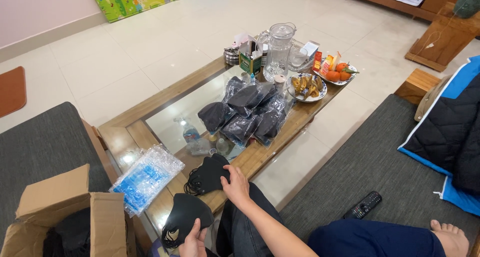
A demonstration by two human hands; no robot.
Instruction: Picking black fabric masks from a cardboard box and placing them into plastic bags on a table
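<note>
My left hand (pixel 194 242) grips a black face mask (pixel 186 218) at the bottom edge of the view, its ear loops hanging down. My right hand (pixel 236 186) rests on a small stack of black face masks (pixel 207 174) lying on the wooden rim of the glass-topped coffee table (pixel 150 112). Further along the table lie several clear plastic bags filled with black masks (pixel 247 112). A stack of empty clear and blue plastic bags (pixel 146 178) sits to the left of the loose masks.
An open cardboard box (pixel 70 217) holding dark items stands at the lower left. A glass pitcher (pixel 278 49), a plate of snacks (pixel 307 86) and a fruit plate (pixel 338 72) crowd the table's far end. A remote control (pixel 363 205) lies on the grey couch beside a black jacket (pixel 452 132).
</note>
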